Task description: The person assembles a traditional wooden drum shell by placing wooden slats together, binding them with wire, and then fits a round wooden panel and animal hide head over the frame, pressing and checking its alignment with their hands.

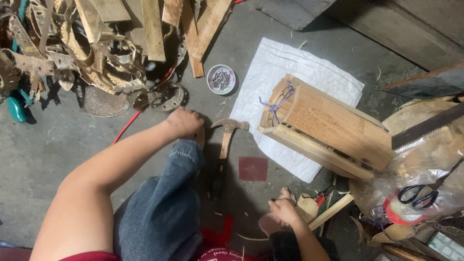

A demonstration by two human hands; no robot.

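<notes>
My left hand (185, 123) reaches out over my jeans-clad knee (186, 157), knuckles up and fingers curled down to the concrete floor. Nothing shows in it. A claw hammer (226, 137) with a wooden handle lies just to its right. Low in the view, my right hand (285, 212) rests by my bare foot, fingers bent against a tan scrap (306, 205) and a thin wooden strip (332, 210). Its grip is hidden.
A small bowl of nails (221, 79) sits beyond the hammer. A wooden slat box (328, 126) lies on a white sack (270, 67). Also here are a red sandpaper square (253, 168), red-handled pliers (321, 195), black scissors (418, 195), a saw (427, 124) and scrap wood with punched strips (96, 43).
</notes>
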